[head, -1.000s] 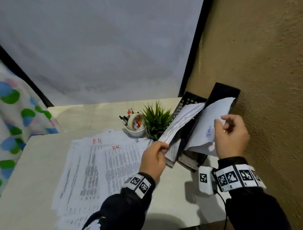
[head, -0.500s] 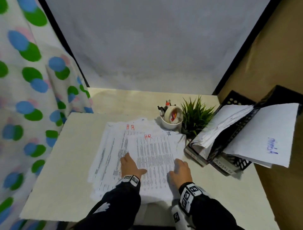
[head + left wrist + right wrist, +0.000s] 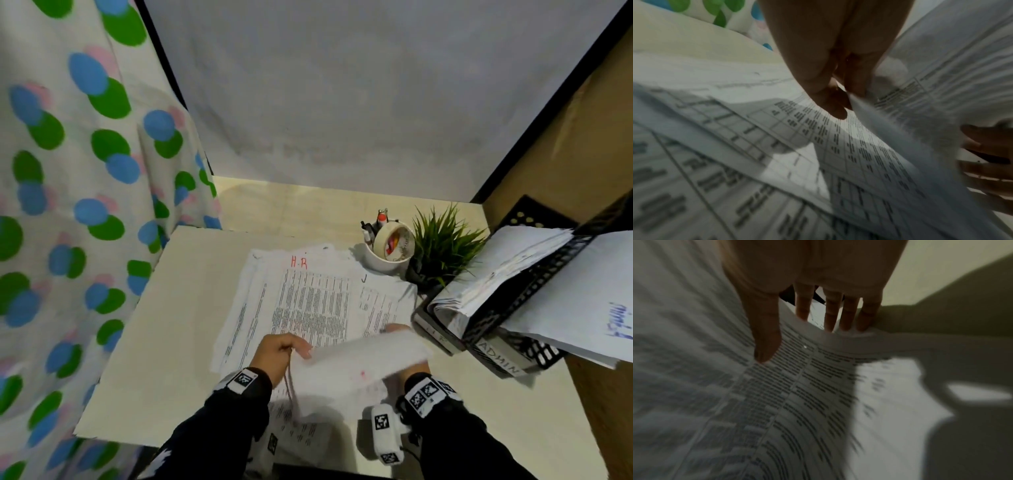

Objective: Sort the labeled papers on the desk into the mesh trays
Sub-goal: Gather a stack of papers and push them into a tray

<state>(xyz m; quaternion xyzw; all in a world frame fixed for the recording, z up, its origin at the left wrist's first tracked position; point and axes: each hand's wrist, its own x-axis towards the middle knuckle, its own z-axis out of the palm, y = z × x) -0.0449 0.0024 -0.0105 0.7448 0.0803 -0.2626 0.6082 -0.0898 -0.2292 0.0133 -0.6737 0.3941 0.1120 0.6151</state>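
A stack of printed papers (image 3: 308,305) lies on the desk, its top page marked "H.R" in red. Above its near end, one sheet (image 3: 359,363) is lifted and curled. My left hand (image 3: 282,347) pinches that sheet's left edge between thumb and fingers (image 3: 838,104). My right hand (image 3: 394,330) holds its right side and is mostly hidden behind the paper. In the right wrist view the thumb (image 3: 766,345) lies on the printed face and the fingers (image 3: 838,318) reach behind the edge. The black mesh trays (image 3: 534,294) stand at the right with papers in them; one label reads ADMIN (image 3: 501,361).
A white cup (image 3: 383,260) with a tape roll and pens and a small green plant (image 3: 442,246) stand behind the stack, beside the trays. A dotted curtain (image 3: 68,205) hangs at the left. A tan wall (image 3: 582,137) borders the right.
One second ago both hands were at the trays with papers. Then they came down flat on the stack. Now they have picked the top sheet up off it.
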